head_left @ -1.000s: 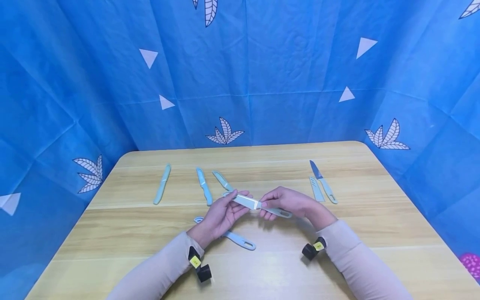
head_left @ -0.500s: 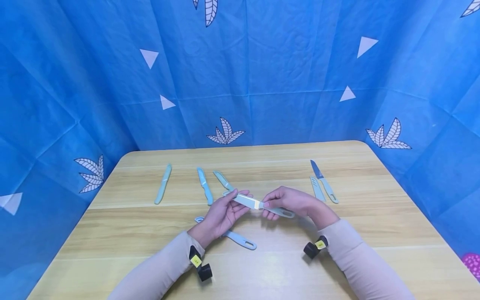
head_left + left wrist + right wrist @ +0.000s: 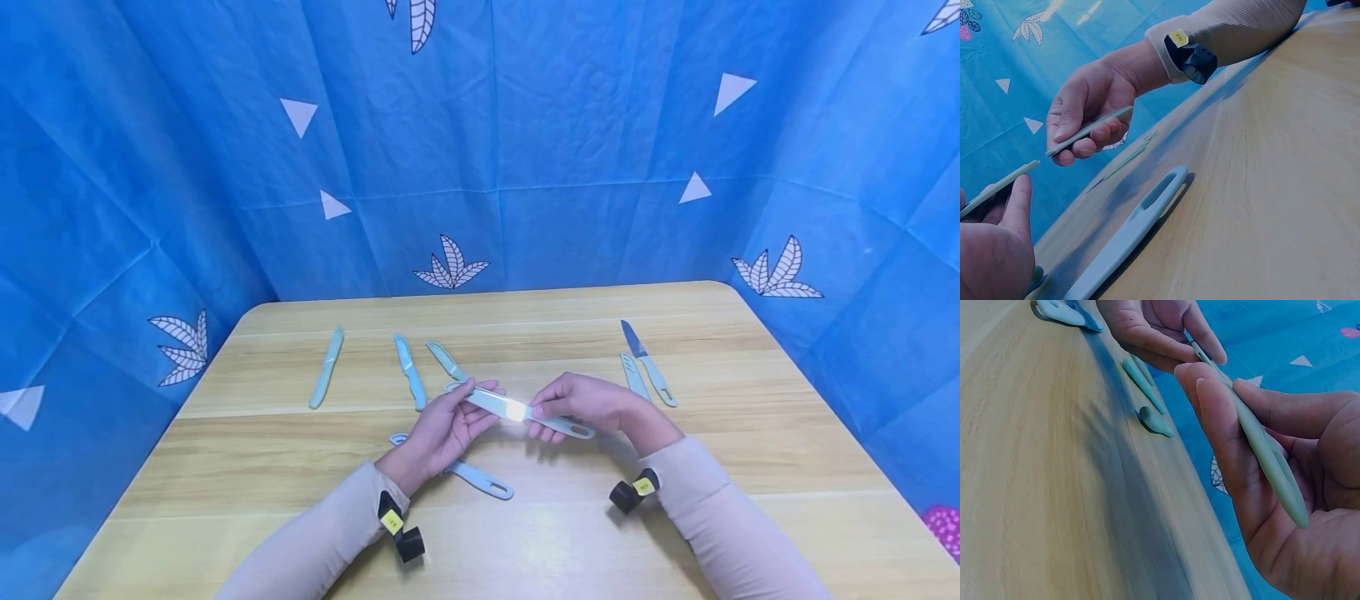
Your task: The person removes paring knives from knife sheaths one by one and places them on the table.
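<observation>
Above the middle of the table, my left hand (image 3: 442, 429) holds the pale green sheath (image 3: 486, 400) of a knife between thumb and fingers. The knife's handle (image 3: 576, 429), with a slot near its end, is pinched by my right hand (image 3: 581, 402). Between sheath and handle a stretch of blade (image 3: 516, 409) shines brightly; the rest of it is hidden in the sheath. In the right wrist view the green handle (image 3: 1266, 456) lies between thumb and fingers. Beneath my left wrist lies a light blue knife (image 3: 480, 481), partly covered by the arm.
Behind my left hand lie three green-blue sheathed knives: one far left (image 3: 327, 368), one more central (image 3: 409, 372), and a partly hidden one (image 3: 446, 360). At right, a knife with a bare dark blade (image 3: 649, 367) lies beside a slotted sheath (image 3: 633, 375). Blue curtains (image 3: 562, 125) surround the table.
My right hand has drawn slightly to the right with the handle, and more blade shows between handle and sheath. My left hand stays nearly still.
</observation>
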### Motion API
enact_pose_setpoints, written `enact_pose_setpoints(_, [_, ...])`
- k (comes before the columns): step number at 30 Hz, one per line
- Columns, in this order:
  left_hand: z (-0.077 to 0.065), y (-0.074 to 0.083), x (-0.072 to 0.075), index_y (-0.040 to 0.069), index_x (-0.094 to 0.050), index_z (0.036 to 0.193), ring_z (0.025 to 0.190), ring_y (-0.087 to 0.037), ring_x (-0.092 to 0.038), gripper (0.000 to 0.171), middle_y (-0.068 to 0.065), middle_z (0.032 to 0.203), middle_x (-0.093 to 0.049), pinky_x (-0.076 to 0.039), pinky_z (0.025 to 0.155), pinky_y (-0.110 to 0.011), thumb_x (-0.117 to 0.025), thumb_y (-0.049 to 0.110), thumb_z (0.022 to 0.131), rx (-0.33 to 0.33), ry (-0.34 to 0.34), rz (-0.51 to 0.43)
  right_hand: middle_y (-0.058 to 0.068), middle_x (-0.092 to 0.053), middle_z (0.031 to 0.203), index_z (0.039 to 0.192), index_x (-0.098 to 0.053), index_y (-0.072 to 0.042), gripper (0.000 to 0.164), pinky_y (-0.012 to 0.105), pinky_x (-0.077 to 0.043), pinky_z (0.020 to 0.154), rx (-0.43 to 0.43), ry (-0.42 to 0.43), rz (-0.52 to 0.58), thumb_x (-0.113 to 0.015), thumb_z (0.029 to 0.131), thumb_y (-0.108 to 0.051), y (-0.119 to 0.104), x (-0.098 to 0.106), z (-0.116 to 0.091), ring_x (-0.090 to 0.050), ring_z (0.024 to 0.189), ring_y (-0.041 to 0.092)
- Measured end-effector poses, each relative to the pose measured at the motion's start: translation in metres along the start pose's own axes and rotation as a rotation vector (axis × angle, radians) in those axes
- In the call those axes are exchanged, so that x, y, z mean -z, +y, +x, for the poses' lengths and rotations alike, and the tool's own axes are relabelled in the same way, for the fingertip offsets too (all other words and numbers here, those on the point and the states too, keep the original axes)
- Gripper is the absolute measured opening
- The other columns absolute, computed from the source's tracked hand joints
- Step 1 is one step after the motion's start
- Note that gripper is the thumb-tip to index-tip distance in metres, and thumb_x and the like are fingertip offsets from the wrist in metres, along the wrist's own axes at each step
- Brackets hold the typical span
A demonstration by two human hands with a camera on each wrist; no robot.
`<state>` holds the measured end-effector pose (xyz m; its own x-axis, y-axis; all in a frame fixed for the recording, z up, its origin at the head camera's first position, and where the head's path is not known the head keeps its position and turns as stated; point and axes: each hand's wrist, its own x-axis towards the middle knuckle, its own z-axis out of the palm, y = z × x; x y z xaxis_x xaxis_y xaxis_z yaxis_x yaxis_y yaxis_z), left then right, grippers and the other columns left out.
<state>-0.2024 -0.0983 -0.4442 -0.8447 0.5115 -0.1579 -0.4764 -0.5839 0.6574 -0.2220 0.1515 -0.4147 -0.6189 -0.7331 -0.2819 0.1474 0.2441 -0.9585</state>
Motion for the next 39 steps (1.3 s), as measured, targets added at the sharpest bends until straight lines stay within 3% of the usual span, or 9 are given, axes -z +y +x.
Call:
enact_pose_setpoints(13, [0.0006,0.0014,0.0001,-0.007,-0.039,0.126,0.114,-0.034,-0.045,0.045,-0.026,0.122,-0.047,-0.04,0.095,-0.04,-0.04,0.027,0.095,-0.008,0.014,-0.007,0.027,-0.061,0.095,0.104,-0.058,0.009,0.032,0.042,-0.054,0.073,-0.012,-0.006,-0.004,-0.056,0.087,-0.018,-0.0025,0.0023,-0.003,-0.06,0.083,0.039])
enact_pose_setpoints(22, [0.0011,0.0023,0.0012,-0.007,-0.038,0.127,0.116,-0.034,-0.043,0.045,-0.028,0.128,-0.039,-0.04,0.096,-0.04,-0.036,0.026,0.097,-0.005,0.016,-0.01,0.027,-0.061,0.096,0.103,-0.06,0.006,0.026,0.042,-0.054,0.073,-0.011,-0.014,-0.025,-0.055,0.088,-0.015,-0.0028,0.0058,-0.0045,-0.061,0.081,0.036])
enact_pose_setpoints(32, [-0.0004,0.0052,0.0003,-0.006,-0.037,0.128,0.119,-0.034,-0.039,0.045,-0.026,0.125,-0.045,-0.04,0.096,-0.039,-0.038,0.026,0.096,0.006,0.028,-0.039,0.03,-0.06,0.095,0.103,-0.059,0.009,0.03,0.041,-0.054,0.071,0.003,-0.02,-0.008,-0.055,0.088,-0.016,-0.004,0.0043,-0.0064,-0.061,0.08,0.037])
enact_pose_setpoints(39, [-0.0016,0.007,0.0001,-0.006,-0.038,0.127,0.115,-0.033,-0.045,0.048,-0.025,0.123,-0.048,-0.04,0.096,-0.039,-0.043,0.028,0.094,-0.013,0.036,-0.036,0.027,-0.061,0.094,0.104,-0.059,0.008,0.031,0.041,-0.054,0.071,0.001,-0.012,-0.043,-0.056,0.088,-0.018,-0.0053,0.0063,-0.0095,-0.062,0.079,0.034])
